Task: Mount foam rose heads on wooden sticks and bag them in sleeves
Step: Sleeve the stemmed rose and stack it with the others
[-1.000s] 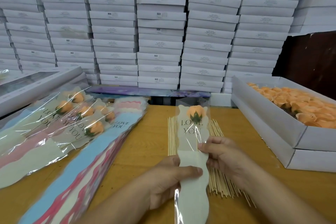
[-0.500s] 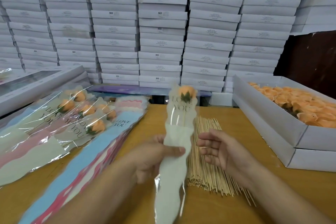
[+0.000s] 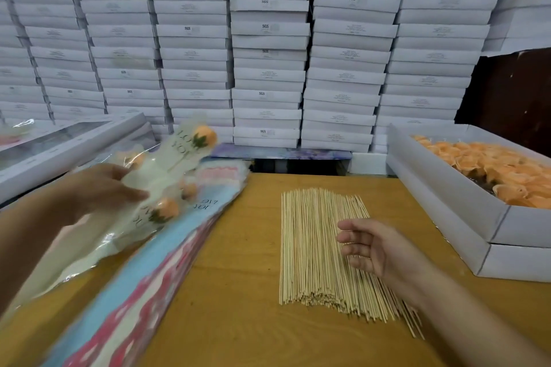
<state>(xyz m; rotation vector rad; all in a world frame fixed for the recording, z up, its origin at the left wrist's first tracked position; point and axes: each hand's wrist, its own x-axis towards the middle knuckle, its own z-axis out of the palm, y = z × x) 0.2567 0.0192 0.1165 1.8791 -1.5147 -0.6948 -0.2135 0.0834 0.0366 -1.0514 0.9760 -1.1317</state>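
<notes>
Two hands apart: left hand (image 3: 101,188) holds sleeved rose (image 3: 179,155), right hand (image 3: 372,247) relaxed

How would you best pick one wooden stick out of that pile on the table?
Probably pinch a stray stick from the wooden sticks at the near right end, coming from above: there they fan out singly, while elsewhere they lie tightly packed flat on the table.
</notes>
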